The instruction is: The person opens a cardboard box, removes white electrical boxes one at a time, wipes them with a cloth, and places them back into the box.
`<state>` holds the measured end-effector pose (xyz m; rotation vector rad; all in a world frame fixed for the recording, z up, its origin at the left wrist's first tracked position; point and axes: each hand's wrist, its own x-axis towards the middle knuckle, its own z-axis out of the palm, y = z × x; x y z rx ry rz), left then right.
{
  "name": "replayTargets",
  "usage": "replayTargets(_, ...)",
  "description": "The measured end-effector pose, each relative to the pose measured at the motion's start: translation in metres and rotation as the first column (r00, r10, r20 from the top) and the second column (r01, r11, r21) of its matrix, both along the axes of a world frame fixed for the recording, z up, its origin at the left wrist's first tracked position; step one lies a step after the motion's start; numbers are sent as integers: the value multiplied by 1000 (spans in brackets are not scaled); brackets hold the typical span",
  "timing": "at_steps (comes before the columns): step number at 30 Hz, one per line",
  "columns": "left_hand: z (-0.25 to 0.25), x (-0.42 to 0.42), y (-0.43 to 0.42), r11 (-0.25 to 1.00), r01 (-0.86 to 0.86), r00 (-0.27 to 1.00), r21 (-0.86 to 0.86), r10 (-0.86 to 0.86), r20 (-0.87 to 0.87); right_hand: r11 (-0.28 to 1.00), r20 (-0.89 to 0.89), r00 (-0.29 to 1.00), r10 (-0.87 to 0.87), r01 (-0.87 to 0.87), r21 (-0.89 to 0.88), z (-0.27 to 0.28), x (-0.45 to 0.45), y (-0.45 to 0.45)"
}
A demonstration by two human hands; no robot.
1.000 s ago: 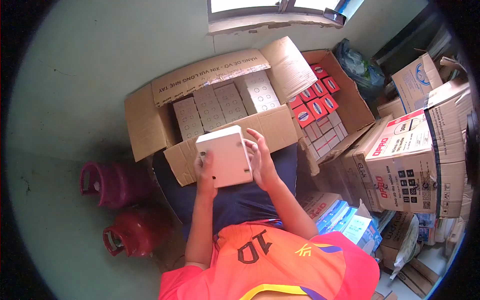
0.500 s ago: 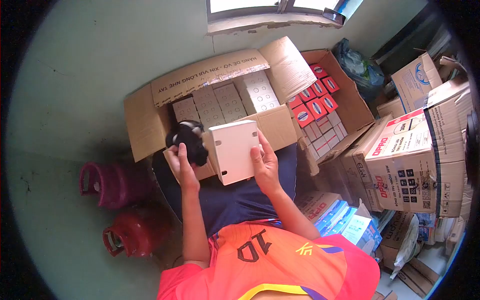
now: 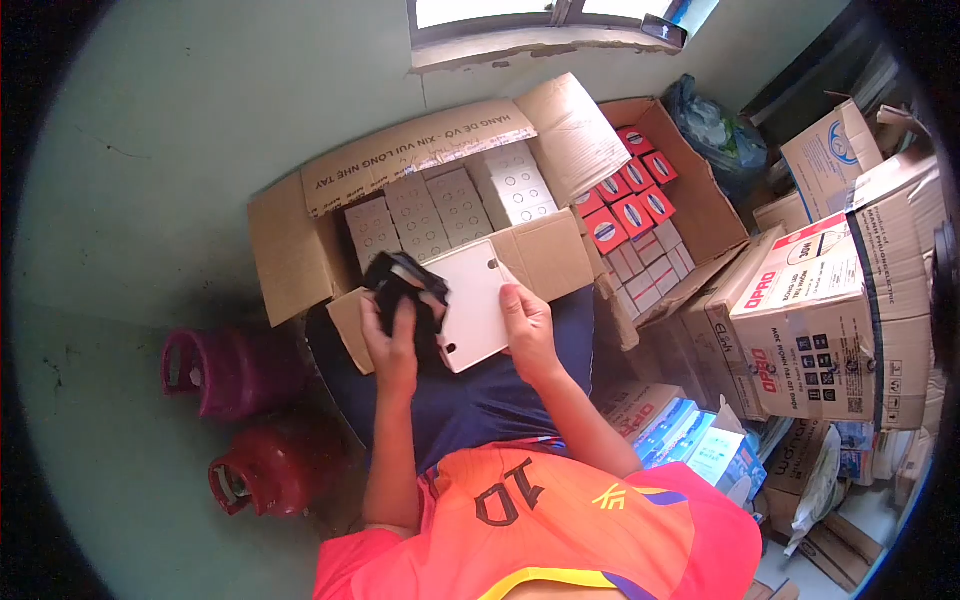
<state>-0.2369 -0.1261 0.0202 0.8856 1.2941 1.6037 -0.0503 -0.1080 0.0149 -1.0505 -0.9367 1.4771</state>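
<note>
In the head view, my left hand grips a black bundle with light patches that looks like cloth; its exact kind is unclear. The bundle lies against the left side of a white rectangular panel with dark slots near its corners. Closed on the panel's right edge is my right hand, thumb on the face toward me. Both things are held above my lap, in front of an open cardboard box filled with rows of small white boxes.
A second carton on the right holds red boxes and small pale ones. Stacked cartons stand further right. Purple and red gas cylinders are on the left. A window is at the top.
My left hand has moved right and brought the black bundle over the panel's left part. The panel has tilted slightly, and my right hand has shifted a little lower.
</note>
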Motion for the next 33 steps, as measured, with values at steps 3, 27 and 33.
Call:
replayTargets(3, 0, 15, -14, 993, 114, 977, 24, -108, -182, 994, -134, 989, -66, 53, -97, -2, 0, 8)
replayTargets(27, 11, 36, -19, 979, -138, 987, -147, 124, -101, 985, -517, 847, -120, 35, -170, 27, -50, -5)
replayTargets(33, 30, 26, -2, 949, -247, 955, -193, 272, 114, 997, -461, 885, -69, 43, -67, 26, -50, -10)
